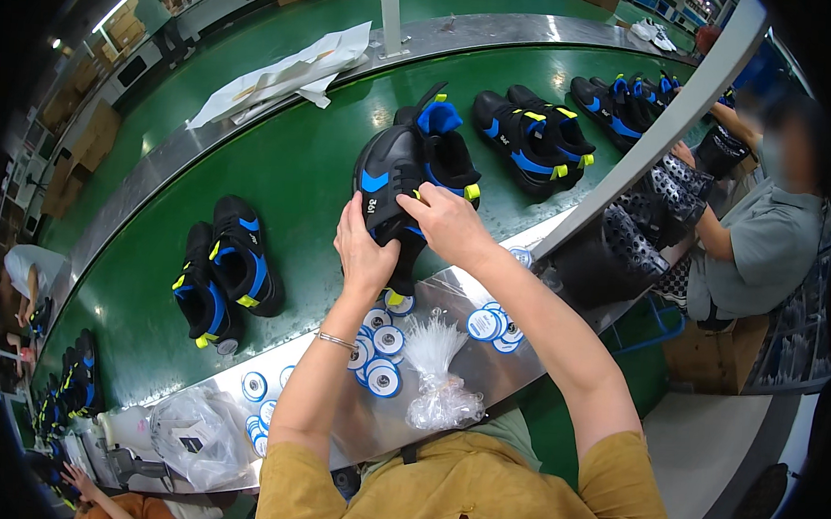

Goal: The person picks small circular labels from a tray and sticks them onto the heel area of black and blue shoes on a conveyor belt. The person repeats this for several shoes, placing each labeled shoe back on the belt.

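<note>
A black sneaker (380, 161) with a blue side stripe is in front of me over the green belt. My left hand (364, 248) grips it low on its left side, fingers along the side and thumb underneath. The fingers of my right hand (445, 222) are bent and pinched at the lace area near its opening; whether they hold a lace or a thin tie is too small to tell. Right behind it stands another sneaker (446, 154) with blue lining and a yellow heel tab. Below my hands, round blue-and-white tags (384, 377) and a bundle of clear plastic ties (435, 348) lie on the metal ledge.
Sneaker pairs stand on the green belt (318, 162), one pair (230, 270) to the left, others (532, 139) to the right. A slanted grey post (643, 140) rises at right, beside a seated co-worker (760, 228). A clear plastic bag (199, 440) lies lower left, white paper (284, 73) beyond the belt.
</note>
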Motion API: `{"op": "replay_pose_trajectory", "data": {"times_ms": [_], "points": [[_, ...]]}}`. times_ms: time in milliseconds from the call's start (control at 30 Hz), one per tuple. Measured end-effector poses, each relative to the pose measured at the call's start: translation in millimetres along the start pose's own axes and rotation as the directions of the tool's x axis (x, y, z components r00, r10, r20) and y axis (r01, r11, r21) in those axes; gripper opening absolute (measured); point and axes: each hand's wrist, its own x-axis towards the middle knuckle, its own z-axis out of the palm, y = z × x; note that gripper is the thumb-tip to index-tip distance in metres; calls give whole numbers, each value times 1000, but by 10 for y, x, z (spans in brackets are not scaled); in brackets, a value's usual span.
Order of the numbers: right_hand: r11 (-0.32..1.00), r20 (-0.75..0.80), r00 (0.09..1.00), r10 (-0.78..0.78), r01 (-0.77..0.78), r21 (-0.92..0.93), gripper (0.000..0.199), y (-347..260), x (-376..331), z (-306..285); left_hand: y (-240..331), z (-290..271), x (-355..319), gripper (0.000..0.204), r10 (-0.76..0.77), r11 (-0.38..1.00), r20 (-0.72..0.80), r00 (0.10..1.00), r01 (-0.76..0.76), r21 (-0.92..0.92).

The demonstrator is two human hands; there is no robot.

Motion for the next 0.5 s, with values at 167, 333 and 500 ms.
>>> {"op": "replay_pose_trajectory", "data": {"times_ms": [167,333,500], "points": [[997,35,998,-53,55,-59,48,-34,-5,17,-1,-48,-22,83,4,989,-24,1000,-7,-149],[993,119,991,-68,79,-91,49,-46,4,-21,-62,-58,-50,80,78,995,4,997,-77,-64],[981,129,986,-106,125,-146,48,-66,18,33,-102,-69,-89,69,84,996,-2,996,-84,-37]]}}
